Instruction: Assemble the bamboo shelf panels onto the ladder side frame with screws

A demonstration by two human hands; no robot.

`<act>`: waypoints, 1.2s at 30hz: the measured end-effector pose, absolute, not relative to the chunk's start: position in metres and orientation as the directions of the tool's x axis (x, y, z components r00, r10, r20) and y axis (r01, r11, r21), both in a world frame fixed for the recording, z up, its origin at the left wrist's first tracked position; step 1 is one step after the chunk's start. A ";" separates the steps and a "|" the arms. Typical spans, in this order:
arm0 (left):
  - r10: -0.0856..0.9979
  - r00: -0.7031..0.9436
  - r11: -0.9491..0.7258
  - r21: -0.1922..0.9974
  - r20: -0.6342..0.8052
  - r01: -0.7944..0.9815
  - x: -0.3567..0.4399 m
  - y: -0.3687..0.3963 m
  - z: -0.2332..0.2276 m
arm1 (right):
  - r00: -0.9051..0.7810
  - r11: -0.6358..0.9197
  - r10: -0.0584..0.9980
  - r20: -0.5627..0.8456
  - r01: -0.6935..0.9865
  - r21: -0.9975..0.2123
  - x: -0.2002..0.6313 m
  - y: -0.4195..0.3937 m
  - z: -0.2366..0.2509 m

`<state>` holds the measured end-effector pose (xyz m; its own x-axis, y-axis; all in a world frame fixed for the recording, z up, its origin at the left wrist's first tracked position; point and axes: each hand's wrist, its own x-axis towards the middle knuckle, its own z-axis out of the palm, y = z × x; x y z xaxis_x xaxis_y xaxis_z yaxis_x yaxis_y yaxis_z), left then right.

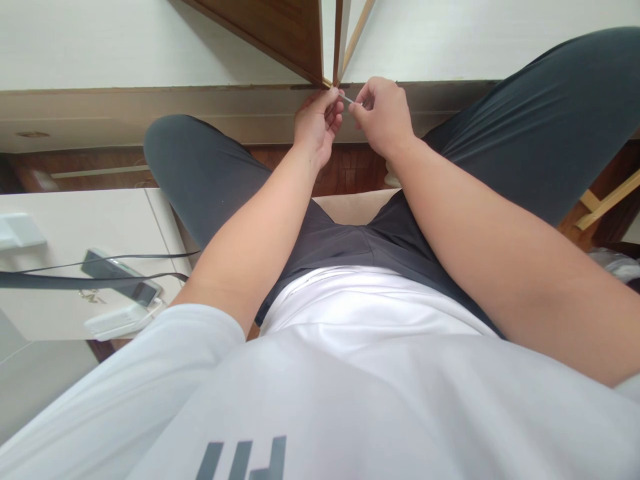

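At far left a phone lies on a white side table. Our left hand and right hand meet, pinching a small thin metal piece together below the cabinet doors. It appears not yet fitted.

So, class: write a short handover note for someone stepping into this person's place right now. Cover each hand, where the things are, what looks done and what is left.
Left hand: fingertips pinch one end of a small thin metal piece.
Right hand: pinches the other end; what the piece is cannot be told.
Where: both hands are raised just in front of the wooden panel edges meeting at the pale cabinet.
Done: piece held by both hands.
Left: whether it is attached to anything cannot be told.
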<state>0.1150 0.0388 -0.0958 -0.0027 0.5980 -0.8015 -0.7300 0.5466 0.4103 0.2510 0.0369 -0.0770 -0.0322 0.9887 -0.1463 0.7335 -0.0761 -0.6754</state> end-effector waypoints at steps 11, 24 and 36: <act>0.688 -0.045 0.511 0.527 -0.724 -0.679 0.113 0.039 -0.098 | -0.042 -0.106 0.981 -0.189 0.698 -0.708 0.252 0.036 -0.073; 0.693 0.002 0.531 0.509 -0.721 -0.678 0.112 0.041 -0.104 | -0.033 -0.302 0.931 -0.363 0.489 -0.819 0.249 0.033 -0.068; 0.662 -0.029 0.513 0.481 -0.749 -0.711 0.113 0.041 -0.101 | -0.034 -0.703 0.703 -0.710 0.114 -0.702 0.248 0.035 -0.052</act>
<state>0.1130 0.0407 -0.1005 -0.0288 0.6623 -0.7487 -0.7115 0.5126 0.4807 0.2478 0.0349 -0.0520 -0.0335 0.7034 -0.7100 0.1144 -0.7030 -0.7019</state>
